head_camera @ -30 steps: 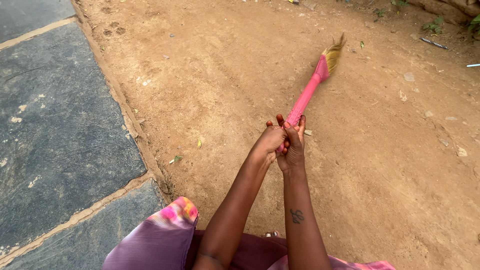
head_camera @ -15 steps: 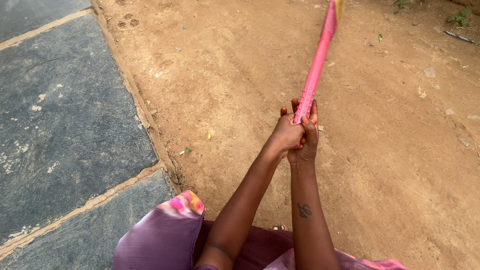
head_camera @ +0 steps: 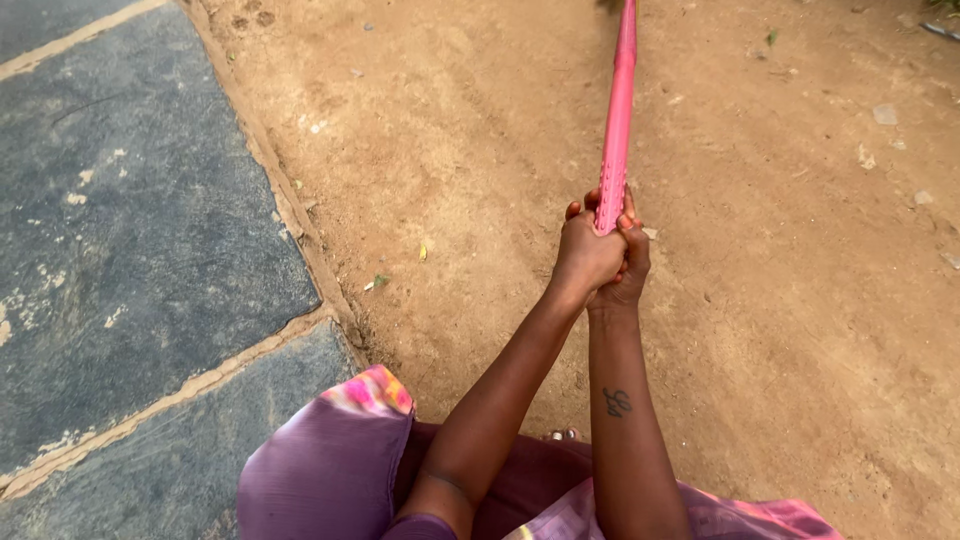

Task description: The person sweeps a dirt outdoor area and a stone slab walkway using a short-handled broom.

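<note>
Both hands are clasped tight around the lower end of a pink broom handle (head_camera: 617, 110): the left hand (head_camera: 585, 255) wraps it from the left, and the right hand (head_camera: 630, 262) presses against it from the right, fingers curled shut. The handle rises almost straight up from the hands and runs out of the top edge, above bare brown dirt ground (head_camera: 780, 250). Grey stone paving slabs (head_camera: 130, 220) lie well to the left, and a purple garment (head_camera: 320, 480) shows below the arms.
</note>
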